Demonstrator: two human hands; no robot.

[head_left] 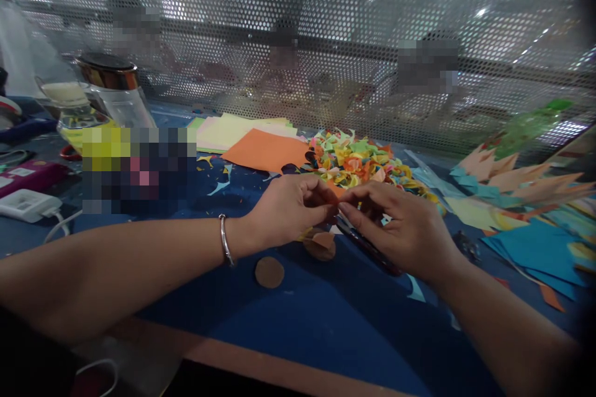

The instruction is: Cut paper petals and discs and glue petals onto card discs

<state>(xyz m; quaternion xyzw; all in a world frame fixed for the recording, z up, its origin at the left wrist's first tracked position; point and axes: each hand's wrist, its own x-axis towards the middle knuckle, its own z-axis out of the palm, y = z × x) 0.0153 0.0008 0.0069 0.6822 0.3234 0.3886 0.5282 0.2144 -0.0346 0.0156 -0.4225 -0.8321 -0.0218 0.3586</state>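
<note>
My left hand (pixel 298 208), with a silver bangle at the wrist, and my right hand (pixel 395 223) meet fingertip to fingertip above the blue tabletop. Between their pinched fingers shows a small piece of orange paper (pixel 335 188), mostly covered by the fingers. Beneath my right hand is a dark, long object (pixel 365 244) that looks like scissors; whether the palm touches it I cannot tell. Just below the hands lies a brown disc (pixel 321 250) with a peach paper scrap on it. Another round brown disc (pixel 269 272) lies nearer the front edge.
Behind my hands are a heap of colourful paper scraps (pixel 354 158), an orange sheet (pixel 265 150) and pale sheets (pixel 242 130). Blue paper (pixel 535 254) and pointed peach paper shapes (pixel 526 180) lie right. Left stand a clear jar (pixel 123 99) and a white charger (pixel 30 205). Perforated metal closes the back.
</note>
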